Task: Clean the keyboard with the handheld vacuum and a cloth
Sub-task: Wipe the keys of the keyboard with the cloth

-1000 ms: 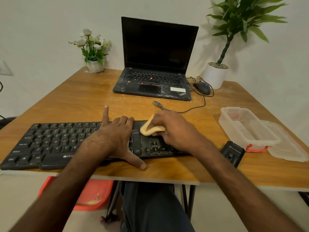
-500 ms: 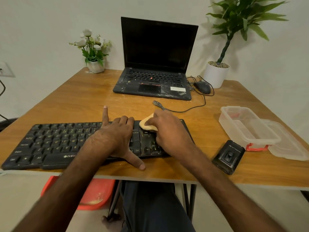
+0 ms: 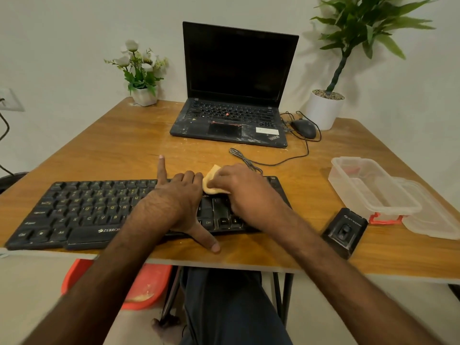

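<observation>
Now, yellow cloth (image 3: 210, 185) gripped beneath the right hand (image 3: 241, 192), atop the keyboard (image 3: 82, 210)

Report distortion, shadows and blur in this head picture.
Head view: wide-angle stretch splays the table sides. The tall plant throws a soft shadow on the wall. Keyboard legends read clearly, but the right hand gripping the cloth looks slightly soft.
</observation>
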`<state>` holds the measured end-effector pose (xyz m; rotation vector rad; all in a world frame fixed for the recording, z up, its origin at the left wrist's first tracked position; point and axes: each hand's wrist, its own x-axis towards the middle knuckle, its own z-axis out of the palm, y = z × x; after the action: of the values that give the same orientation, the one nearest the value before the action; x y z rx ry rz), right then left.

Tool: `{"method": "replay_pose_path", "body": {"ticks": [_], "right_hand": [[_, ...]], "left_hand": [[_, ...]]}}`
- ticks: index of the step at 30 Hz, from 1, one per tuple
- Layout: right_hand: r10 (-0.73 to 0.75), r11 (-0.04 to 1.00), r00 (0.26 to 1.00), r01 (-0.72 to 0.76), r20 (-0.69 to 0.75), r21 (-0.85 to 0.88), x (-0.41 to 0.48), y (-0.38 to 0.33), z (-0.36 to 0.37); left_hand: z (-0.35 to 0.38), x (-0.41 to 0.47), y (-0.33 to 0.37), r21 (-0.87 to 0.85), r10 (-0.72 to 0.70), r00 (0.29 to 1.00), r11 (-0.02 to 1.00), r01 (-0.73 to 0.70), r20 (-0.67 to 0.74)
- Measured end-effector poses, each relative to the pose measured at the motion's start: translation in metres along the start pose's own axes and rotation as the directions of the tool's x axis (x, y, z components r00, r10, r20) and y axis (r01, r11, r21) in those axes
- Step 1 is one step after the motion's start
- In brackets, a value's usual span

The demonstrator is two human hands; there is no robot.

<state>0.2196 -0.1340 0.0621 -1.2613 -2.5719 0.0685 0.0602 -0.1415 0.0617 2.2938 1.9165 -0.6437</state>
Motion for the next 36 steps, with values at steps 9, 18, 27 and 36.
{"method": "replay_pose_path", "body": {"ticks": [9, 18, 27, 36], "right_hand": [[0.054, 0.998, 0.998, -0.055, -0.037, -0.036, -0.006, 0.026, -0.009], [-0.060, 0.992, 0.992, 0.071, 0.107, -0.105, -0.033, 0.024, -0.018], [-0.046, 0.991, 0.988, 0.063, 0.145, -0.117, -0.040, -0.024, -0.010], [0.096, 0.995, 0.992, -0.095, -0.076, 0.020, -0.045, -0.010, -0.031]], "left_hand": [[0.002, 0.001, -0.002, -0.042, -0.002, 1.000, 0.999, 0.002, 0.000], [0.003, -0.002, -0.003, -0.049, -0.016, 1.000, 0.999, 0.016, 0.014], [0.000, 0.000, 0.000, -0.021, -0.021, 1.000, 1.000, 0.022, 0.023], [0.000, 0.001, 0.000, -0.029, -0.026, 0.999, 0.999, 0.026, 0.019]]}}
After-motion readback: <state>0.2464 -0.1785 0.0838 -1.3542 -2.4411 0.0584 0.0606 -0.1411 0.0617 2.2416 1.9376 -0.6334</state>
